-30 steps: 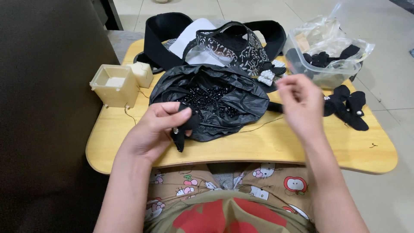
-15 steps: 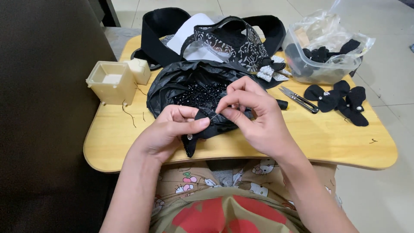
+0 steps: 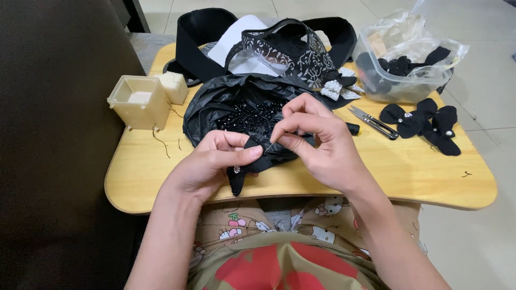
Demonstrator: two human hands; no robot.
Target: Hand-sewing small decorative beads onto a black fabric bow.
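Thread or needle between my right fingertips is too fine to make out; I can only see a thin pale glint where they meet the cloth. My right hand [image 3: 317, 145] has its thumb and forefinger pinched together on the top of the small black fabric bow [image 3: 252, 161], and its back hides the bow's right half. My left hand [image 3: 212, 164] clamps the bow's left side, thumb laid across it, fingers curled beneath and out of sight.

The bow sits over the near edge of the wooden lap table [image 3: 161, 177], just in front of the black plastic bag [image 3: 215, 102] of beads. Its long axis runs on a slant, from upper right under my fingers down to a tapered tip at lower left that pokes out below my left thumb.

It is matt black, with beaded edging along that tip and one small bright stone there. Scissors [image 3: 373, 122] lie apart to the right.
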